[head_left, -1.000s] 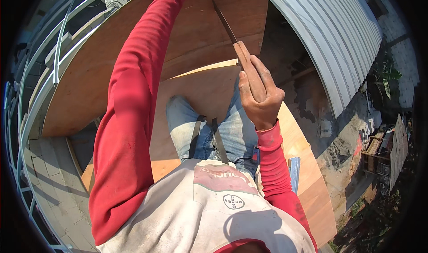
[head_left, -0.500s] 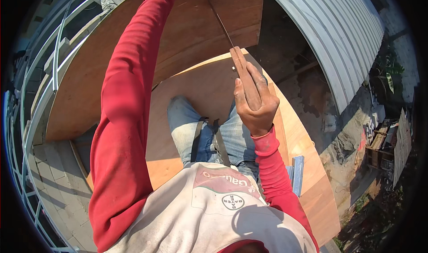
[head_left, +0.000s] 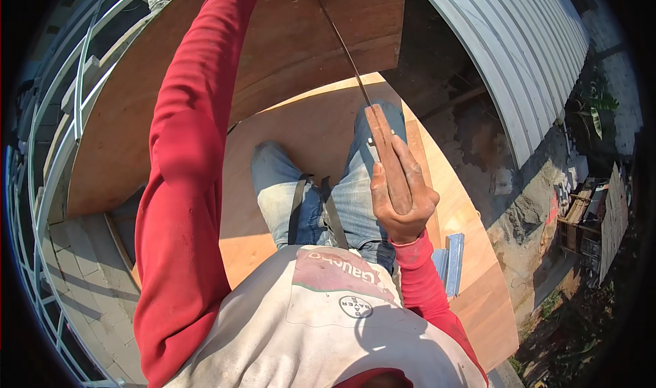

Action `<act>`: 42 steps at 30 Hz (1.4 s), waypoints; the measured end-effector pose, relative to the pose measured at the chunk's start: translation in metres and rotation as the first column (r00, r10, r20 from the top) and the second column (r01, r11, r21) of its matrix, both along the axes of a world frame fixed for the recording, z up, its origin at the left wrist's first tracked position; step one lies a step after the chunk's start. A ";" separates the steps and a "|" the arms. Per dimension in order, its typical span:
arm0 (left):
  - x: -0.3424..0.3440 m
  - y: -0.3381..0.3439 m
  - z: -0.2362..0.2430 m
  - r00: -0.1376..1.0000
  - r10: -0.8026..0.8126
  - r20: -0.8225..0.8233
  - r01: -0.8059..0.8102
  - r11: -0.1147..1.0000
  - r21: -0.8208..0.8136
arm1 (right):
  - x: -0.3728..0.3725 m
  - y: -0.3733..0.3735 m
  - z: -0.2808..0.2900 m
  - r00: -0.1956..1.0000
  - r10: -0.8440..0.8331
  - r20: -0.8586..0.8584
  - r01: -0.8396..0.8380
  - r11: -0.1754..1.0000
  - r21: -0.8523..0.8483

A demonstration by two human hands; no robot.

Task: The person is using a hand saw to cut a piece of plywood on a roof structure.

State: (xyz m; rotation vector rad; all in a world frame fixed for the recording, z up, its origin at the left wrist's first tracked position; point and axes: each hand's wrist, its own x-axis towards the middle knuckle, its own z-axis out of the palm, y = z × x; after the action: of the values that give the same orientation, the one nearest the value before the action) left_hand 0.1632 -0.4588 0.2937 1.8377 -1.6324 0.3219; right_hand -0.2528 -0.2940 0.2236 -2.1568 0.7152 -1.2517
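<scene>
My right hand (head_left: 411, 200) is wrapped round the wooden handle of a handsaw (head_left: 388, 159). Its thin blade, seen nearly edge-on, runs up and away over a brown plywood sheet (head_left: 171, 108) at the far side. I cannot tell from this angle how deep the blade sits in the sheet. My left arm, in a red sleeve, stretches forward over that sheet, and the left hand lies beyond the top edge of the picture. Under my legs in jeans is a second, lighter plywood sheet (head_left: 471, 248).
Blue-grey metal pieces (head_left: 452, 265) lie on the lighter plywood beside my right forearm. A corrugated metal roof (head_left: 506, 53) slopes at the upper right. Pale metal framing (head_left: 80, 91) and grey paving (head_left: 92, 279) run along the left. Stacked wood and clutter (head_left: 584, 217) stand far right.
My right hand has drawn the saw back toward my body and slightly right, so more of the blade shows. My left arm has shifted only slightly.
</scene>
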 end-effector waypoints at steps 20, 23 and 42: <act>0.017 -0.035 -0.004 0.995 -0.101 -0.017 0.101 0.995 -0.027 | 0.085 -0.068 -0.012 0.987 -0.140 0.072 0.152 0.966 -0.210; 0.024 -0.031 -0.010 0.999 -0.049 0.007 0.049 0.999 -0.004 | 0.128 -0.098 -0.020 0.978 -0.208 0.014 0.198 0.910 -0.364; -0.040 0.011 0.043 0.929 0.223 0.294 -0.261 0.960 0.097 | -0.009 -0.028 0.091 0.999 -0.038 -0.039 0.045 0.974 0.222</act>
State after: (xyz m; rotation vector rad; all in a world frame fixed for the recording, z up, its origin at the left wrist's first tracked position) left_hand 0.1235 -0.4473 0.3364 2.1852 -1.6429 0.6197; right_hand -0.2618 -0.3220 0.3142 -1.9932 0.8762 -1.0995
